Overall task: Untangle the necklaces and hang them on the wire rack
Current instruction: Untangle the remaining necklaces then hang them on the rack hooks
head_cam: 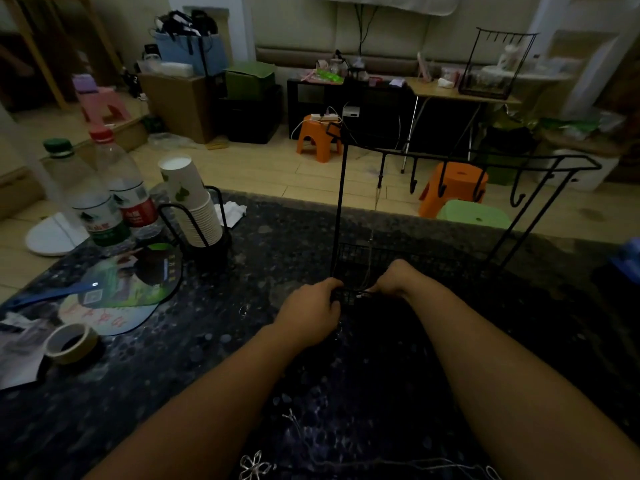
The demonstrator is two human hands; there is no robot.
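A fine chain (371, 244), hung from the rack (485, 161), is being pinched by both hands (313, 306) (393, 277) at the rack's base; freeing is being called for next.

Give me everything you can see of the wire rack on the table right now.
The wire rack is thin black metal, upright on the dark table: a tall post at left, a top bar with a row of hooks, slanted legs at right, a mesh tray at its base. A fine chain hangs from the leftmost hook. Both hands, left hand and right hand, work at the tray's front edge.
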